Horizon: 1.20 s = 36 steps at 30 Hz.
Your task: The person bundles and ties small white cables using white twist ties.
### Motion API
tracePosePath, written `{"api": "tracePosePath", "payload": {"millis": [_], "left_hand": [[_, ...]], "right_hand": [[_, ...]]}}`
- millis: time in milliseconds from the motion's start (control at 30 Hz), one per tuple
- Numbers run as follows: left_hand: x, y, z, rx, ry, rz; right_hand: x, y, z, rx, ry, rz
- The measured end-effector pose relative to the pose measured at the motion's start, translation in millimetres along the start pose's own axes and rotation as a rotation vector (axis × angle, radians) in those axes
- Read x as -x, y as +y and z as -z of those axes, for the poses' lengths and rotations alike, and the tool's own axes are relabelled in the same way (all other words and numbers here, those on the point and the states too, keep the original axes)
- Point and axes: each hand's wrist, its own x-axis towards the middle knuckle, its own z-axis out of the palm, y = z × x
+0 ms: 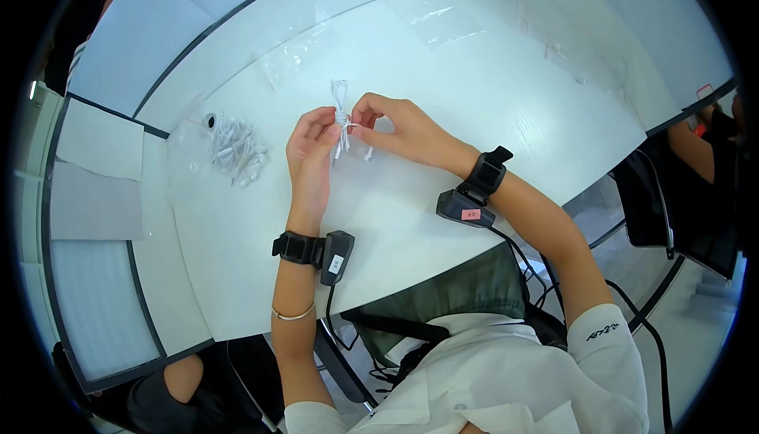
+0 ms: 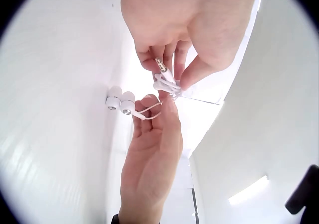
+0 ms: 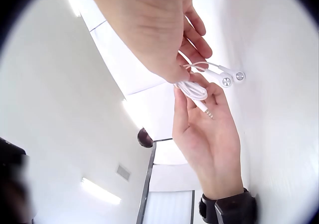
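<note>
A white earphone cable (image 1: pixel 340 96), wound into a narrow bundle, is held upright above the table between both hands. My left hand (image 1: pixel 312 153) grips the bundle's middle between thumb and fingers. Beside it, my right hand (image 1: pixel 411 132) pinches the thin cable near the earbuds. In the left wrist view two white earbuds (image 2: pixel 120 100) hang by the right fingers, and the metal plug (image 2: pixel 160 64) sticks out of the coil by the left hand. The right wrist view shows the coil (image 3: pixel 193 90) at the left fingertips, with the earbuds (image 3: pixel 233 78) beside it.
A pile of white bundled cables (image 1: pixel 237 149) lies on the table's left side. Clear plastic bags (image 1: pixel 443 23) lie toward the back and at the back right (image 1: pixel 566 62). Low partitions (image 1: pixel 237 35) surround the white table (image 1: pixel 237 276). Other people sit at both sides.
</note>
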Motion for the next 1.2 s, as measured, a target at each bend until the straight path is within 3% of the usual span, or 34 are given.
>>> {"api": "tracePosePath", "payload": {"millis": [200,367,467,667,767,1200], "left_hand": [[0.1,-1.6,1.3,-0.026,0.006,0.009],[-0.2,-3.0,1.6,-0.016,0.003,-0.021],[-0.6,-5.4,4.5,-0.021,-0.005,-0.037],[0.8,-4.5,1.2,0.038,-0.015,0.018],[2.5,0.0,-0.3,0.084,-0.039,0.05],[1.8,-4.0,4.1,0.122,-0.031,0.071]], "right_hand": [[0.1,2.2,-1.6,-0.114,-0.031,-0.068],[0.9,5.8,-7.3,-0.455,-0.078,-0.165],[-1.5,8.2,-6.7,-0.421,-0.069,-0.225],[-1.4,11.2,-4.4,-0.203,0.018,-0.085],[-1.1,4.6,-2.0,-0.219,0.01,-0.144],[-1.9,5.3,-2.0,-0.118,0.059,0.023]]}}
